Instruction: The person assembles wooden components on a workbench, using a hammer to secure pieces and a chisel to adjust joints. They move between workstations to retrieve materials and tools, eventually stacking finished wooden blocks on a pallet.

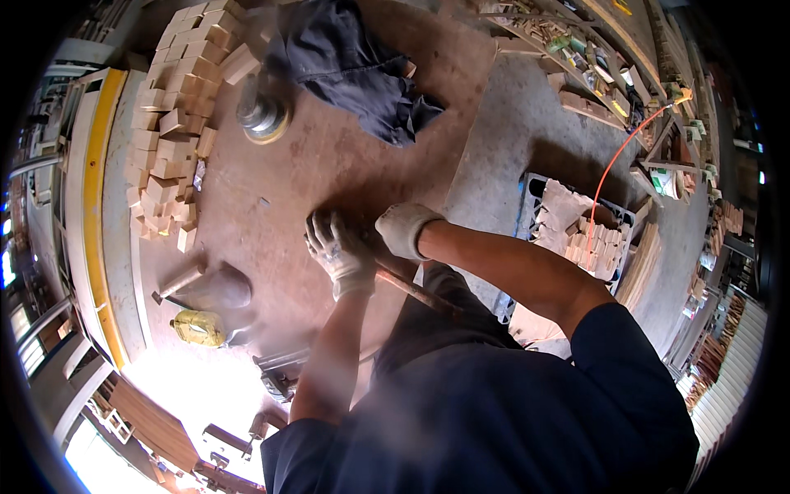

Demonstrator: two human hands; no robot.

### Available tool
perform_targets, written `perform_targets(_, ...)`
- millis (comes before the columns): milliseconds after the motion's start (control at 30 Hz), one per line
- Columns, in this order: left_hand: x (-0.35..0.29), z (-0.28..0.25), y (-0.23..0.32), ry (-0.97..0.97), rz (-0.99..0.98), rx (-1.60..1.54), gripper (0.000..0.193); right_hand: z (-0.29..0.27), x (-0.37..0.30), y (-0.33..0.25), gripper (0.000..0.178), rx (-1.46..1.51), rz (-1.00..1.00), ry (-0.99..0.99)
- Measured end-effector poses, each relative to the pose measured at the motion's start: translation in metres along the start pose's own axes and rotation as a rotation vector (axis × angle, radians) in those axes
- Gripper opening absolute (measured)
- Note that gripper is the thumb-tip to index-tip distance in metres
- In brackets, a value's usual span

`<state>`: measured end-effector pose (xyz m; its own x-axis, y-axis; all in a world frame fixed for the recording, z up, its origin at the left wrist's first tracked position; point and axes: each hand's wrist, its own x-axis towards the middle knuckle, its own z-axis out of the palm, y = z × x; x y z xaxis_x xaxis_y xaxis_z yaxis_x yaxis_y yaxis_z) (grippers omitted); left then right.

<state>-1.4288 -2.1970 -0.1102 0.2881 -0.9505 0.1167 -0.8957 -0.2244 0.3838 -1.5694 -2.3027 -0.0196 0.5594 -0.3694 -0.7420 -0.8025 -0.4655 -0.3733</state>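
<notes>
Wears pale work gloves and dark blue sleeves, with both forearms reaching in from the near side over a brown surface (247, 189). Has the left hand (339, 251) low, fingers bent and slightly parted; cannot tell whether gripping anything beneath. Has the right hand (405, 230) just to the right, curled into a fist; cannot tell whether empty or holding something. Shows a reddish-brown wooden stick (420, 294) slanting from beside the left wrist, nearer and rightward, over dark trousers (448, 288). Can see stacked pale wooden blocks (185, 82) at far left, with a round metallic piece (265, 122) near them and a rumpled dark cloth (354, 62) farther right. Can also see a wooden-handled tool (183, 281) and a yellow container (197, 328) at near left, and, to the right, a dark crate (536, 188) of wooden pieces (609, 263) beneath an orange hose (607, 171).
</notes>
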Motion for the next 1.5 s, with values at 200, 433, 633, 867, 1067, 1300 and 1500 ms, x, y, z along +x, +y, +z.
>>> perform_targets(200, 0.003, 0.005, 0.001, 0.014, -0.002, 0.006, 0.056, 0.014, 0.021, -0.008, 0.03, 0.039, 0.062, 0.028)
perform_targets(433, -0.002, 0.006, -0.005, -0.003, -0.001, 0.009, 0.05, 0.017, 0.017, 0.018, 0.028, 0.005, -0.033, 0.034)
perform_targets(633, -0.003, 0.003, -0.002, -0.039, -0.015, 0.008, 0.055, 0.004, 0.002, -0.001, 0.031, 0.051, 0.03, -0.023)
perform_targets(867, -0.002, 0.004, -0.001, -0.032, -0.018, 0.018, 0.058, 0.028, 0.028, 0.003, 0.03, 0.04, 0.035, 0.091)
perform_targets(1067, -0.002, 0.009, -0.007, -0.003, 0.001, 0.028, 0.058, 0.002, 0.008, 0.008, 0.028, -0.065, -0.027, -0.03)
perform_targets(1300, -0.003, 0.001, -0.001, -0.047, -0.021, 0.011, 0.057, -0.003, 0.001, -0.009, 0.029, 0.047, 0.042, -0.04)
perform_targets(1500, -0.004, 0.01, -0.009, -0.023, -0.018, 0.016, 0.064, 0.0, 0.006, 0.011, 0.029, 0.051, 0.054, -0.009)
